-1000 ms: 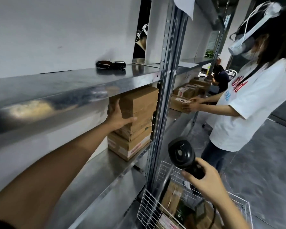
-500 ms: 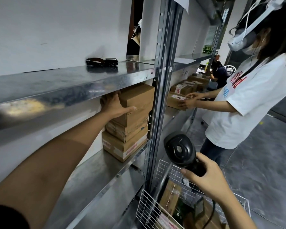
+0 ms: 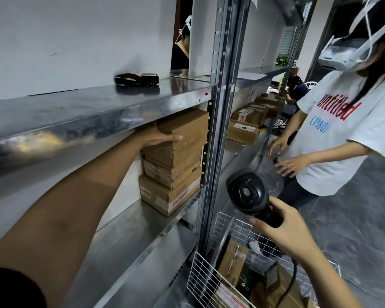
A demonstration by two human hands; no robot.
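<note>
Near, 4 o'clock: right hand (image 3: 282, 227) curled tight round the grip of the black handheld barcode scanner (image 3: 246, 192). Farther, 12 o'clock: left hand (image 3: 158, 137) clasps the top brown cardboard box (image 3: 187, 127) of a stack on the steel shelf (image 3: 129, 232), thumb across the front, fingers hidden. Best to draw it out level, under the lip above, label toward the scanner.

Topmost brown box (image 3: 187, 127); black handheld scanner (image 3: 247, 194)

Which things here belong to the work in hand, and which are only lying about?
In hand: top box, gripped by the left hand; scanner, held by the right hand.
Lying about: black strap on the upper shelf; far boxes.
</note>
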